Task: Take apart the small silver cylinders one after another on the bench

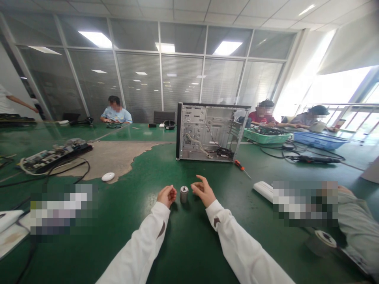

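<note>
Two hands flank a can

Our left hand (pixel 167 196) curls its fingers in toward the thumb; we cannot tell whether they pinch anything. Our right hand (pixel 204 190) is empty and half open, index finger extended, thumb apart. Between them, touching neither, the can (pixel 184 195) stands upright on the green table (pixel 189 244). Our wrists angle inward, and our forearms, in white sleeves (pixel 139 240), spread apart toward us.
</note>
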Demonstrator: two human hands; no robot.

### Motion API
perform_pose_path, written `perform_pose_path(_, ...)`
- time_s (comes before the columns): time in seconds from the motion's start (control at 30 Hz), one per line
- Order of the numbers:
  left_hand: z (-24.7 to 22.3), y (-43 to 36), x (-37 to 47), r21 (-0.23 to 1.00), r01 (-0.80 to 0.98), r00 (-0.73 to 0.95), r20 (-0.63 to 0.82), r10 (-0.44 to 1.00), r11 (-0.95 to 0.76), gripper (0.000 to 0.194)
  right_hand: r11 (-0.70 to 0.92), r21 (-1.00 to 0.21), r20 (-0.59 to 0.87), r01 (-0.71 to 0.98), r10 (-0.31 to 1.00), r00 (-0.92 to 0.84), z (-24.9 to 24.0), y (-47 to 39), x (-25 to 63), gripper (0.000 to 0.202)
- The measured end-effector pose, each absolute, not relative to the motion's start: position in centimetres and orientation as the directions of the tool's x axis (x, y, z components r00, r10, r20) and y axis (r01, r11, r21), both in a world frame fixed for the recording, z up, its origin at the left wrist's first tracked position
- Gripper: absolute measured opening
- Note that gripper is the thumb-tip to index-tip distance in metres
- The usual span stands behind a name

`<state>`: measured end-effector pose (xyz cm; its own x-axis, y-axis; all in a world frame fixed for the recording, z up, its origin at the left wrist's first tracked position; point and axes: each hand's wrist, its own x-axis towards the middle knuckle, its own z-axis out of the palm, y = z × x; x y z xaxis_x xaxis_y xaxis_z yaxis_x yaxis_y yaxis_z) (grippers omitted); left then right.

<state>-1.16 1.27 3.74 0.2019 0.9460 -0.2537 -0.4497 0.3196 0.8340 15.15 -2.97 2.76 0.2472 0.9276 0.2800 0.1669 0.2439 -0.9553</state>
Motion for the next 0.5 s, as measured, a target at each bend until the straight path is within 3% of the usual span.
perform_pose_path(0.1,3.6,1.3,-1.2,0.832,-0.45,0.207,-0.257,0.944,0.325,0.017,0.108,-0.976,0.018,-0.191,0.906,0.423,2.4,-1.9,16.9,0.04)
perform_pose_path(0.17,3.6,1.4,-1.2,0.83,-0.452,0.214,-0.256,0.943,0.328,0.017,0.072,-0.955,-0.071,-0.286,0.886,0.459,2.0,-1.4,17.7,0.035)
perform_pose_path(0.4,3.5,1.4,-1.1,0.824,-0.466,0.222,-0.243,0.944,0.322,0.017,0.093,-0.98,0.007,-0.177,0.9,0.435,1.5,-1.6,17.2,0.032)
perform_pose_path(0.5,3.4,1.3,-1.1,0.825,-0.467,0.219,-0.239,0.946,0.316,0.017,0.12,-0.992,0.101,-0.026,0.92,0.38,1.4,-2.0,16.2,0.029)
